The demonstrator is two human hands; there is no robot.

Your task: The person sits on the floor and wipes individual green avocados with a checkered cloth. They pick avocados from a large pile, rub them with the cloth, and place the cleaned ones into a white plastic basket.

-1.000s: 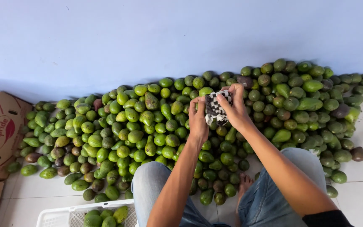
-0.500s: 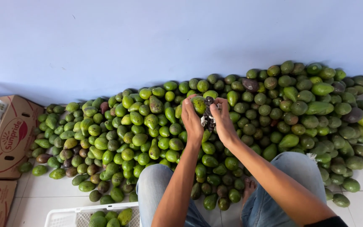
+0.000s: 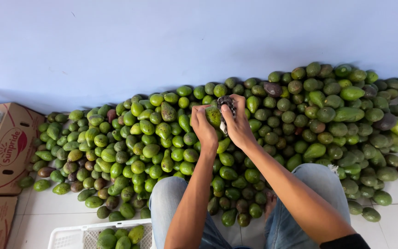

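Note:
My left hand (image 3: 203, 128) and my right hand (image 3: 237, 124) are raised together over a big heap of green avocados (image 3: 153, 138) on the floor by a blue wall. Between them is one green avocado (image 3: 213, 116), held by the left fingers. My right hand presses a black-and-white patterned cloth (image 3: 225, 109) against that fruit. My knees in blue jeans (image 3: 171, 203) show below, with avocados between them.
A white plastic crate (image 3: 77, 236) with a few avocados stands at the bottom left. Brown cardboard boxes (image 3: 6, 152) sit at the left edge. A few dark brownish avocados (image 3: 272, 88) lie among the green ones. White floor tiles (image 3: 397, 216) show at the bottom right.
My hands with the cloth have closed in tighter around the avocado, and the cloth is more bunched up. The view has shifted a little.

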